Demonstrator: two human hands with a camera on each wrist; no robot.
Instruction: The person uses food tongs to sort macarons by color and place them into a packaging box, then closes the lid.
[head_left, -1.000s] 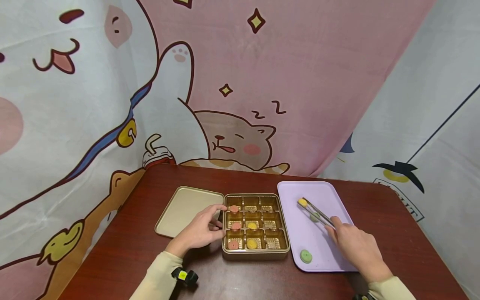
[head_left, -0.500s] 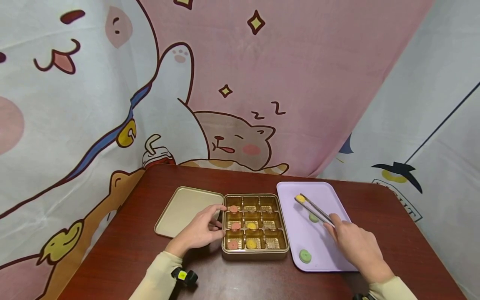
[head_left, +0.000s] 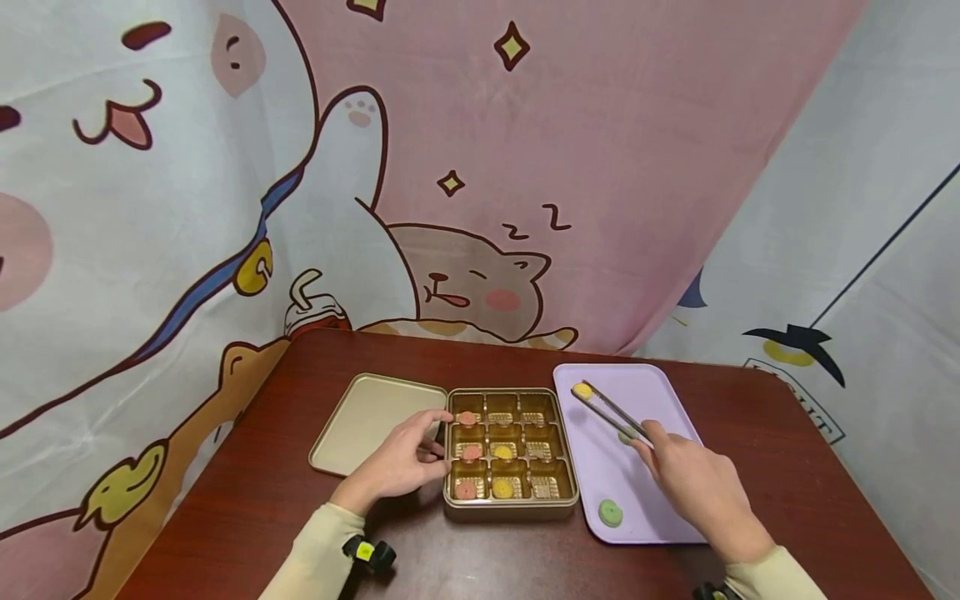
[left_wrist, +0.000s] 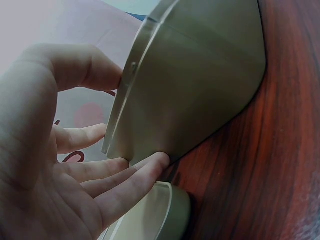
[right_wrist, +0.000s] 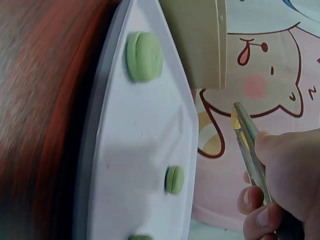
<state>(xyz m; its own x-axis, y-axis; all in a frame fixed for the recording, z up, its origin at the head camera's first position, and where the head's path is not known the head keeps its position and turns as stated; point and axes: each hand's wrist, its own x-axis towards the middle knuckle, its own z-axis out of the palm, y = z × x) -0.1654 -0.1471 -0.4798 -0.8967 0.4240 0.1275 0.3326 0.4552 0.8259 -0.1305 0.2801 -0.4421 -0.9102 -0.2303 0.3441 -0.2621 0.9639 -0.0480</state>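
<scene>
Tongs (right_wrist: 247, 122) gripped by the right hand (head_left: 697, 483) have carried a yellow macaron (head_left: 582, 390) closer to the gold tin (head_left: 512, 512), above the lilac tray (head_left: 652, 400). Right of the tin's near end lies a green macaron (head_left: 611, 513); the left hand (head_left: 400, 457), fingers loosely spread, touches the tin's left wall; beyond, a gold lid (head_left: 371, 425) lies left of the tin.

pink backdrop (head_left: 637, 142): "z z" (head_left: 557, 217) above sleeping cat (head_left: 468, 279) | white backdrop (head_left: 900, 292): boxed lettering (head_left: 825, 429), partly legible, ends "T"
</scene>
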